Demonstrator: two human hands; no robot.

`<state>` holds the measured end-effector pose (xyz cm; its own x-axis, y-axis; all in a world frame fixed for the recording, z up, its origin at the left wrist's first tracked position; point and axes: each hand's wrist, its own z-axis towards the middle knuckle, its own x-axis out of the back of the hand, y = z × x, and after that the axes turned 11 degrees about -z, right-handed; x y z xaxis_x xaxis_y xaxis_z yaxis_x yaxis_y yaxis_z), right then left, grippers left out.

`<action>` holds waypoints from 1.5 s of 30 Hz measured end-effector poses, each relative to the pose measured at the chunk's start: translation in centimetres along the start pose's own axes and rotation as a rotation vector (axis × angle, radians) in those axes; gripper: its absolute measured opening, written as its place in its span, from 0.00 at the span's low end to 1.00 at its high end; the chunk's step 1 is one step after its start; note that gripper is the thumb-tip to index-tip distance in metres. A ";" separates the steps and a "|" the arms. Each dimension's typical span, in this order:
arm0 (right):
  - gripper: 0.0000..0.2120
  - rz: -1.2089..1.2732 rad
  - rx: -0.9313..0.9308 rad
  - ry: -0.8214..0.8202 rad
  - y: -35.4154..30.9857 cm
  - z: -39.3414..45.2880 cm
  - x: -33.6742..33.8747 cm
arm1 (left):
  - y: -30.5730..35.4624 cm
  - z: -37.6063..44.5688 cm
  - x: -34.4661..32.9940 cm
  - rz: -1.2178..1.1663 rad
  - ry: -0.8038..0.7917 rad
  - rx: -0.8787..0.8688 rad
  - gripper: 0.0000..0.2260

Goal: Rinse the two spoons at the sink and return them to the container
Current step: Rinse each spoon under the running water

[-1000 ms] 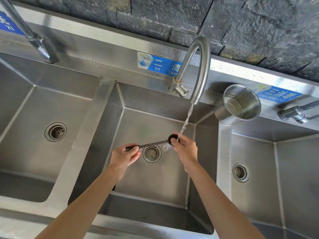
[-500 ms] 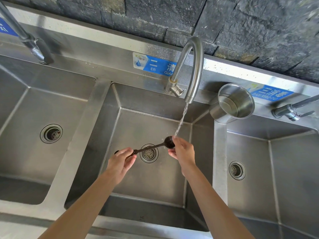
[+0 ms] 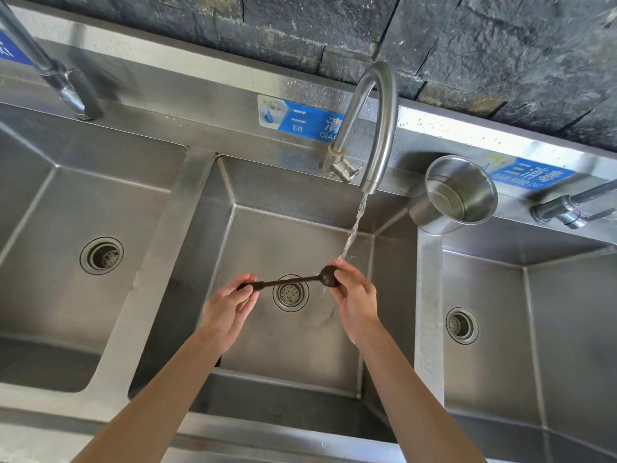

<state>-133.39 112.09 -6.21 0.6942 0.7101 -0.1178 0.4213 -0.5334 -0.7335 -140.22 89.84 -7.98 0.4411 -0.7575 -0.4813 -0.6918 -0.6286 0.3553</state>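
Note:
A dark spoon (image 3: 293,281) lies level over the middle basin (image 3: 300,235), above its drain (image 3: 289,293). My left hand (image 3: 227,309) pinches the handle end. My right hand (image 3: 355,295) has its fingers curled round the round bowl at the right end. Water runs from the curved faucet (image 3: 377,128) onto the bowl and my right fingers. The steel container (image 3: 459,192) stands on the ledge at the basin's back right corner, with nothing showing inside it. Only one spoon is in view.
A left basin (image 3: 66,202) and a right basin (image 3: 534,312) flank the middle one, each with a drain. Another faucet (image 3: 63,81) hangs at the far left and a tap (image 3: 567,208) at the far right. A dark stone wall rises behind.
The spoon has turned over, its bowl's rounded back now showing under the stream. Both hands stay in the same place over the drain.

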 end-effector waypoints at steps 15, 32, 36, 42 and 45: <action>0.25 -0.060 0.134 -0.102 -2.4 0.0 2.1 | -0.5 0.6 -0.9 -0.110 -0.107 -0.020 0.19; 0.25 -0.088 0.369 0.005 -7.6 -1.6 9.8 | -7.0 1.2 -8.4 -0.013 -0.260 0.099 0.19; 0.25 -0.069 0.362 0.036 -7.9 -1.6 11.4 | -8.0 1.1 -8.9 0.193 -0.319 0.017 0.17; 0.15 0.057 0.213 0.147 -8.0 -1.7 12.7 | -8.1 0.0 -9.6 0.612 -0.420 -0.212 0.11; 0.06 -0.049 0.142 0.214 -7.6 -1.8 12.4 | -8.1 0.0 -9.7 0.682 -0.346 -0.242 0.07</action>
<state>-126.92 124.15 -0.85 0.7893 0.6116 0.0534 0.3815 -0.4205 -0.8232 -138.90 102.27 -6.17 -0.2642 -0.9159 -0.3022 -0.5847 -0.0971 0.8054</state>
